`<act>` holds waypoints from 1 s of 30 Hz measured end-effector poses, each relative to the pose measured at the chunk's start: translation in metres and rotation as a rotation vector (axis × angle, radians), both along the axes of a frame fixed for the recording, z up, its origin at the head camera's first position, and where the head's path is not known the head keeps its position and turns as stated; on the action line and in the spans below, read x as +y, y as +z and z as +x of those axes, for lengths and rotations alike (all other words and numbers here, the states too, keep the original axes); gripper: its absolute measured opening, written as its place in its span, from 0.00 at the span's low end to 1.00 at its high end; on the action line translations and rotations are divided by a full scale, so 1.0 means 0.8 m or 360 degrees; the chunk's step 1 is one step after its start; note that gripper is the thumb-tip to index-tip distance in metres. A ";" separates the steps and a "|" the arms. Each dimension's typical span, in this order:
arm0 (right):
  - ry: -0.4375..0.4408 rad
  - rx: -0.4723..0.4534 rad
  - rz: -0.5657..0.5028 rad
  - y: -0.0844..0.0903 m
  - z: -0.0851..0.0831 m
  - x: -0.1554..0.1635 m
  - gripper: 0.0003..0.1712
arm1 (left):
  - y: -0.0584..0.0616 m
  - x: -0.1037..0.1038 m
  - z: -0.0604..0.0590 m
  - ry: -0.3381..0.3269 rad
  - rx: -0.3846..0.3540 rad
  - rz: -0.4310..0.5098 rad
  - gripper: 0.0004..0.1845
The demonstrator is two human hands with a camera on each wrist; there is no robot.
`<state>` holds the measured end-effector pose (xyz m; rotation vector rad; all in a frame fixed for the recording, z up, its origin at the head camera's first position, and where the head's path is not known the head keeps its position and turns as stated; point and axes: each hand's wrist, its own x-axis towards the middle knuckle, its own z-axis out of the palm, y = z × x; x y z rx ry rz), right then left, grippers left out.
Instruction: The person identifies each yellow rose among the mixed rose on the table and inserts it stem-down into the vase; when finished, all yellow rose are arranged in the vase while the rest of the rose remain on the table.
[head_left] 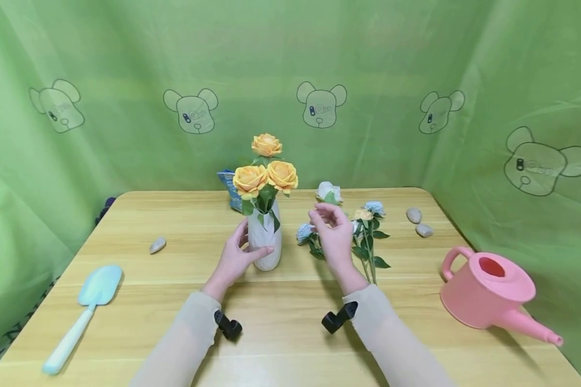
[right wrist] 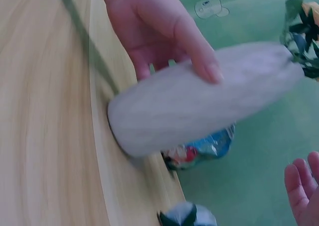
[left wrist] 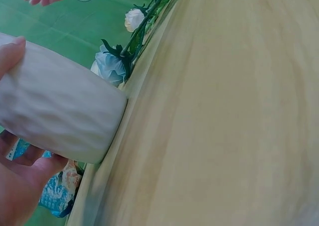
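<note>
head: left hand (head_left: 235,257) curls round upright white vase (head_left: 265,242) mid-table; right hand (head_left: 333,232) loose, empty, over loose flowers (head_left: 368,228) lying right of vase, stems toward person | left wrist: thumb and fingers (left wrist: 22,166) clasp vase (left wrist: 55,109) | right wrist: fingertips (right wrist: 303,188) slack, apart from vase (right wrist: 199,99)

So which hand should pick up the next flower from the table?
Probably the right hand: it is empty and hovers just above the loose flowers. The left hand is busy gripping the white vase.

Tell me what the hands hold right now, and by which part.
The left hand grips the white vase around its lower body. The right hand holds nothing.
</note>
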<state>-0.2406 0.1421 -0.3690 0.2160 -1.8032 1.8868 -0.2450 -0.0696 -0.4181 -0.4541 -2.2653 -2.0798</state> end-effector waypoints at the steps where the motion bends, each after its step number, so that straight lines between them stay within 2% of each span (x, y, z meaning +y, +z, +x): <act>1: 0.0005 -0.0027 -0.0003 -0.003 -0.003 0.006 0.15 | 0.000 0.000 0.000 0.0000 0.0002 0.0000 0.46; 5: 0.0001 -0.0117 0.0015 -0.017 -0.009 0.029 0.15 | 0.000 -0.001 0.000 -0.0002 0.0012 -0.0006 0.46; 11: 0.0048 -0.0264 0.0163 -0.031 -0.005 0.069 0.16 | 0.000 -0.002 0.000 0.0009 0.0027 -0.0006 0.46; 19: -0.0049 -0.0462 0.0223 -0.051 0.006 0.125 0.17 | -0.002 -0.002 0.001 -0.0007 0.0021 -0.0022 0.46; 24: -0.0093 -0.0542 0.0361 -0.061 0.010 0.155 0.19 | -0.003 -0.002 0.000 -0.0006 0.0021 -0.0020 0.45; 30: -0.0078 -0.0634 0.0514 -0.072 0.016 0.179 0.22 | -0.002 -0.002 0.000 0.0007 0.0020 -0.0031 0.45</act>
